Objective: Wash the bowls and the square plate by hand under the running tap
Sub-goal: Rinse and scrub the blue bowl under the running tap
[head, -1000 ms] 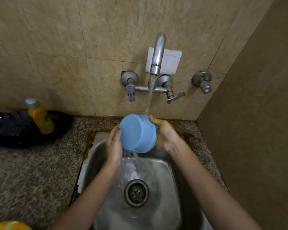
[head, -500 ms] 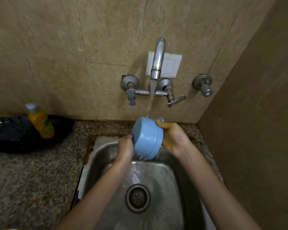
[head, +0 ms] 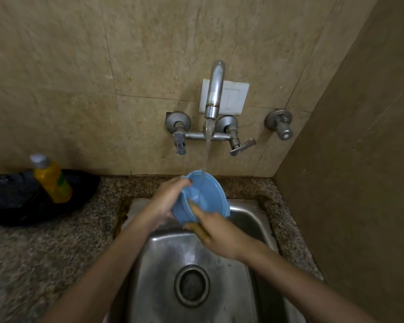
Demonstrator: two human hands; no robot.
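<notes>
A light blue bowl (head: 205,197) is held tilted over the back of the steel sink (head: 250,220), its opening turned up and towards me. Water from the tap (head: 214,94) runs into it. My left hand (head: 167,199) grips the bowl by its left rim and outer wall. My right hand (head: 214,229) is at the near rim, with fingers reaching into the bowl's inside. Other bowls and the square plate are not in view.
A yellow bottle (head: 51,180) with a grey cap stands on a black tray (head: 9,201) at the left on the granite counter (head: 44,252). A side wall (head: 359,159) closes in on the right. The drain (head: 191,285) lies in the sink's middle.
The bowl was held with its bottom towards me; it is now turned so its inside faces up under the stream. My left hand took the rim and my right hand moved to the near side.
</notes>
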